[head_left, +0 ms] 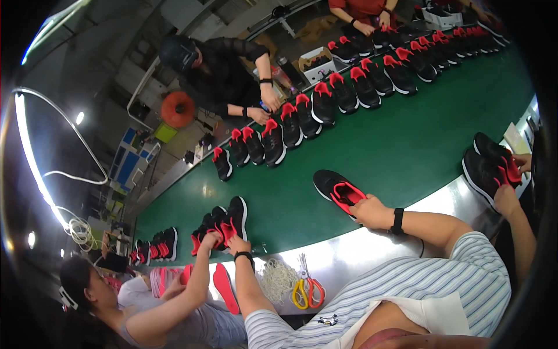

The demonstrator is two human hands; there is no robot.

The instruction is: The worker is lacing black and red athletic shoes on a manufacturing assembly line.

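My right grip [372,212] holds a lone shoe [328,181] near the table's [407,148] near edge; slack fingers could drop it. My left grip [238,246] pinches another shoe [239,213].

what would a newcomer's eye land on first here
Probably the long row of black-and-red shoes along the green worktop's far side. Near its closer edge, the right hand grips a similar shoe. Lower left of that, yellow-and-orange-handled scissors lie beside tangled pale string.
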